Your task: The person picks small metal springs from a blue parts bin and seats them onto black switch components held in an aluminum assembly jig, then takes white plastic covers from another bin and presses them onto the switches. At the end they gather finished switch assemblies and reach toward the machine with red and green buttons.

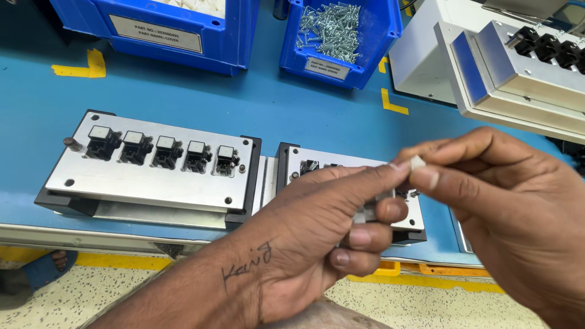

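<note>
Two blue bins on blue bench; speckled floor below

Two labels are showing, both beyond the metal plate. A long white rectangular label is sitting on the big blue bin behind it; a smaller white label is fronting the blue screw bin to its right.

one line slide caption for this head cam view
Both hands pinch a small white part above a metal fixture holding five black components.
</note>
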The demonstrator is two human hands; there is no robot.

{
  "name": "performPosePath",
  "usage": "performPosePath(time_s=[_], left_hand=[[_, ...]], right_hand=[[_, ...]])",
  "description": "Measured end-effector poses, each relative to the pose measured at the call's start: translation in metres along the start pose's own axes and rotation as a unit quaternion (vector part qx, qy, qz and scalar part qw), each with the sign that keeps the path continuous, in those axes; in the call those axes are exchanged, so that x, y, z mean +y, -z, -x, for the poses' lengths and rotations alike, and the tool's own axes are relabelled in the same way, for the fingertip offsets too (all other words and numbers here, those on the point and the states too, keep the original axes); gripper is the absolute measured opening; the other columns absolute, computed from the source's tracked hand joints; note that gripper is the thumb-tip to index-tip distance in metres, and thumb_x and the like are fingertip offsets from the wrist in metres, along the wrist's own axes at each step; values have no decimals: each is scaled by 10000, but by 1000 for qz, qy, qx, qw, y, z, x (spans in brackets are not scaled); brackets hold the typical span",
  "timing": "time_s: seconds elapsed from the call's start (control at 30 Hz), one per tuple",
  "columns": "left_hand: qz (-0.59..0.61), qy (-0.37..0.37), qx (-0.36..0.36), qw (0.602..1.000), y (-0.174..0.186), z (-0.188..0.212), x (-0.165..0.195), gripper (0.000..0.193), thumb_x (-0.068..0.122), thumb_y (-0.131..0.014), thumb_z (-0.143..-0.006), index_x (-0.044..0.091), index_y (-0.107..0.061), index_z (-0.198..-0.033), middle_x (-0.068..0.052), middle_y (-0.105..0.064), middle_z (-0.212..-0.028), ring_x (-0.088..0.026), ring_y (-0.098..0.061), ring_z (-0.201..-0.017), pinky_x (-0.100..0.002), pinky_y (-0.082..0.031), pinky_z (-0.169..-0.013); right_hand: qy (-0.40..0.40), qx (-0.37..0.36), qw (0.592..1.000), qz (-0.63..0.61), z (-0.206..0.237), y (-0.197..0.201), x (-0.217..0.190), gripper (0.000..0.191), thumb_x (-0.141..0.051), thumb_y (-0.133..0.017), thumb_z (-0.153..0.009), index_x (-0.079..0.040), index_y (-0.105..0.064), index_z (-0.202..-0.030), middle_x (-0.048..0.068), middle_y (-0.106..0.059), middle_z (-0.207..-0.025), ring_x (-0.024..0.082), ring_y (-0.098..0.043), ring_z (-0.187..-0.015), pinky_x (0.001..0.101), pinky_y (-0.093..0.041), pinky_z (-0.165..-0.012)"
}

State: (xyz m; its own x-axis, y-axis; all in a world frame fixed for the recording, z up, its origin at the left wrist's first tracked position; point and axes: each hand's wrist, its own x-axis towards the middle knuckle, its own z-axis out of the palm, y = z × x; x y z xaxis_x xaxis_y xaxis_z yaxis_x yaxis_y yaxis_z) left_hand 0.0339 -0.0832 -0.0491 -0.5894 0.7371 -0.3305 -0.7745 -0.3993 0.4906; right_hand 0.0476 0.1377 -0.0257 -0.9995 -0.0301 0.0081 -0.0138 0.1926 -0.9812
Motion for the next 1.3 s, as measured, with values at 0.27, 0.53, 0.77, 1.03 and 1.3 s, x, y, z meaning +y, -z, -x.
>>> performPosePath(time_s=[0.27, 0.53, 0.77, 1.03, 1.3], left_hand=[[-262, 107, 145, 948, 1, 3, -3, 397, 478, -630, -932, 101, -668, -1050, 26, -521, -767, -45, -401, -585, -220, -364, -507], [-143, 113, 216, 959, 16, 13, 1, 341, 321, -557, -952, 83, -735, -1118, 15, -473, -796, -77, -388, -612, -238, -315, -495], [-82, 48, 189, 977, 25, 14, 1, 327, 186, -636, -938, 43, -696, -1227, -29, -637, -902, -60, -456, -642, -230, -352, -486], [-91, 29, 145, 985, 27, 8, 4, 333, 203, -643, -969, 50, -666, -1264, -42, -780, -960, -52, -535, -702, -210, -394, -517], [-191, 39, 197, 961, 22, 7, 7, 393, 429, -555, -1003, 75, -704, -1088, 29, -695, -833, -60, -486, -705, -238, -426, -596]], right_hand=[[107, -147, 915, 359, 0, 19, 2, 97, -137, -839, -846, -130, -824, -941, 16, -796, -983, 126, -785, -869, 268, -625, -763], [-3, -6, 866, 500, -28, 3, 10, 136, -161, -814, -838, -130, -849, -965, -11, -822, -1018, 127, -766, -840, 281, -616, -758], [-27, -63, 835, 546, -45, -8, 4, 146, -215, -825, -838, -182, -852, -978, -54, -809, -1004, 140, -752, -839, 303, -628, -798], [184, -107, 779, 590, -38, -7, 9, 189, -171, -814, -745, -163, -822, -934, -5, -773, -951, 209, -731, -872, 375, -591, -763], [141, -140, 761, 618, -45, -7, 0, 237, -172, -793, -797, -212, -830, -1028, -35, -779, -940, 204, -700, -950, 372, -593, -775]])
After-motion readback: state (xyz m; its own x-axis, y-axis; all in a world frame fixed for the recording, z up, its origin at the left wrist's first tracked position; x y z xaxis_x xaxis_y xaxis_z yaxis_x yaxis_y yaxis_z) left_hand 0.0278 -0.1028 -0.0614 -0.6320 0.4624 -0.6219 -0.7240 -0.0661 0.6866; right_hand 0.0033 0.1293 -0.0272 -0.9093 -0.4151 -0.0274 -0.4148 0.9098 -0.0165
